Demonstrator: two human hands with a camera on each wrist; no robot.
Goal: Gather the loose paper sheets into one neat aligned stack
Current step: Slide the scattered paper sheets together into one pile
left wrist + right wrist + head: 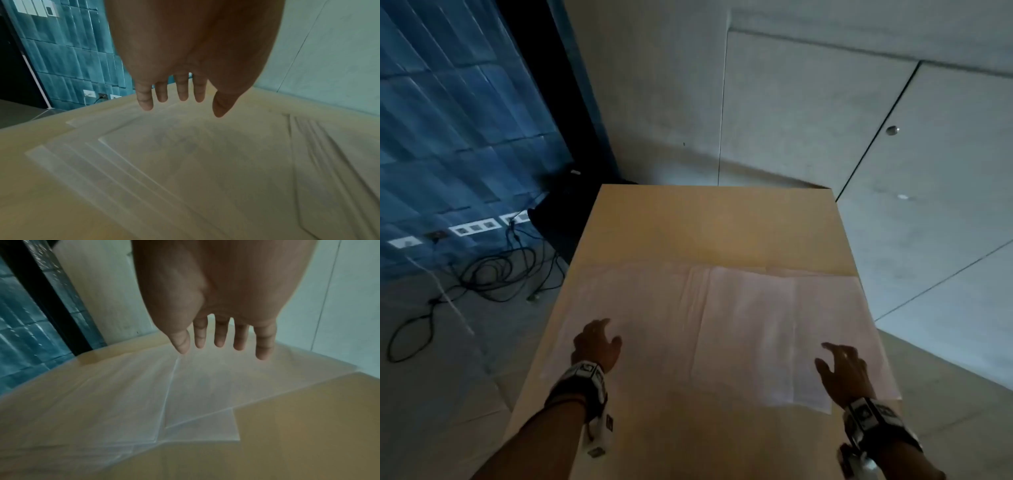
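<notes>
Both hands [717,356] (fingers spread) above loose paper sheets [722,325].

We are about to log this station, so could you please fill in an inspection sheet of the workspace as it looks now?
Surface: tan wooden table, far half bare.
Job's things: loose paper sheets fanned and overlapping across the near half, edges staggered, not yet one stack.
Clutter: nothing seen on the table besides the sheets.
Grippers: left hand open over the left sheets, fingers straight; right hand open over the right sheets, fingers straight; neither grips paper, and contact cannot be told.
Cables: black cables tangled on the floor left of the table, below wall sockets.
Surroundings: blue tiled wall on the left, grey panelled wall behind.
</notes>
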